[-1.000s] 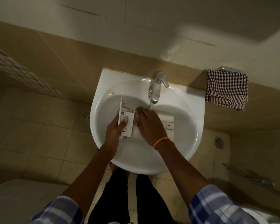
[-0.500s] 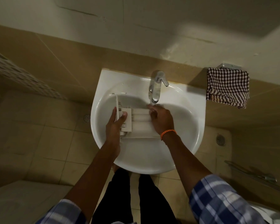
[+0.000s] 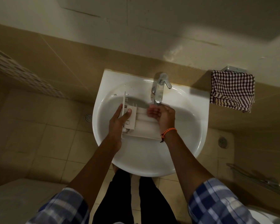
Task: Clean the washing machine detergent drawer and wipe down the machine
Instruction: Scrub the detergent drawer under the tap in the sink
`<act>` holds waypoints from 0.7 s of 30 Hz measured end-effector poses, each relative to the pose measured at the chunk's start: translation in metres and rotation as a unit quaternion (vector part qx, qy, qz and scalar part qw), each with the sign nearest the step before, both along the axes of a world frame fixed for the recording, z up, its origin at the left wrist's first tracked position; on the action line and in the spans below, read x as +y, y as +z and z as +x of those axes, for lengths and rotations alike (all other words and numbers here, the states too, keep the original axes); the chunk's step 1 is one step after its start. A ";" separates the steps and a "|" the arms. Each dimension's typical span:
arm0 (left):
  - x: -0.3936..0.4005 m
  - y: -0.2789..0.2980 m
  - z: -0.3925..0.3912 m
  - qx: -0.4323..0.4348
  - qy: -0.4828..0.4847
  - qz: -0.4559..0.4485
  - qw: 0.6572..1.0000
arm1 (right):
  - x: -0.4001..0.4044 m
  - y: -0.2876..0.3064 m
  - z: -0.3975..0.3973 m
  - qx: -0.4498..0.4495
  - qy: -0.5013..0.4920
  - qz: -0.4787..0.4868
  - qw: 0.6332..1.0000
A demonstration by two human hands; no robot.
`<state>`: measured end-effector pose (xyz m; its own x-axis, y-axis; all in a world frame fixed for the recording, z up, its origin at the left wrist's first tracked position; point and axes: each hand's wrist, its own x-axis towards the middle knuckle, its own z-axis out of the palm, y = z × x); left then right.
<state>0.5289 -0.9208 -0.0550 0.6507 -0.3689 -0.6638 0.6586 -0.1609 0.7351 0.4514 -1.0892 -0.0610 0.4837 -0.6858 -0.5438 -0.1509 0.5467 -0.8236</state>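
Holding the white plastic detergent drawer (image 3: 137, 125) over the middle of the white ceramic basin (image 3: 181, 152), at the centre of the frame, I kept my left hand (image 3: 118, 125) clamped on its front-panel end, thumb pressed on top and fingers wrapped along the panel's outer face. I judged that grip was there to steady the drawer and angle its compartments toward the water. My right hand (image 3: 163, 116) sat at the drawer's far end, just beneath the chrome tap spout (image 3: 159, 92); its fingers were curled and blurred, so I could not tell whether they pinched anything or simply rubbed the plastic. Whether water ran was unclear. A brown-and-white checked cloth (image 3: 232, 90) hung on the wall at the upper right of the frame, probably for wiping the machine afterwards.
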 end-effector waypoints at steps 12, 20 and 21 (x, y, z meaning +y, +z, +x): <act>0.001 -0.011 -0.010 -0.011 -0.022 -0.057 0.998 | 0.042 -0.010 -0.047 0.053 0.312 -0.482 0.817; 0.004 -0.012 -0.011 -0.022 -0.011 -0.051 0.998 | 0.019 -0.032 -0.090 0.238 0.304 -0.640 0.664; 0.005 -0.011 -0.011 -0.026 -0.015 -0.049 0.998 | 0.023 -0.032 -0.082 0.227 0.282 -0.630 0.687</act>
<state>0.5178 -0.9161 -0.0662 0.6714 -0.4493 -0.5893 0.6150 -0.1058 0.7814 0.3691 -1.0662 -0.0926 0.8421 -0.5241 0.1271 -0.4442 -0.8079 -0.3873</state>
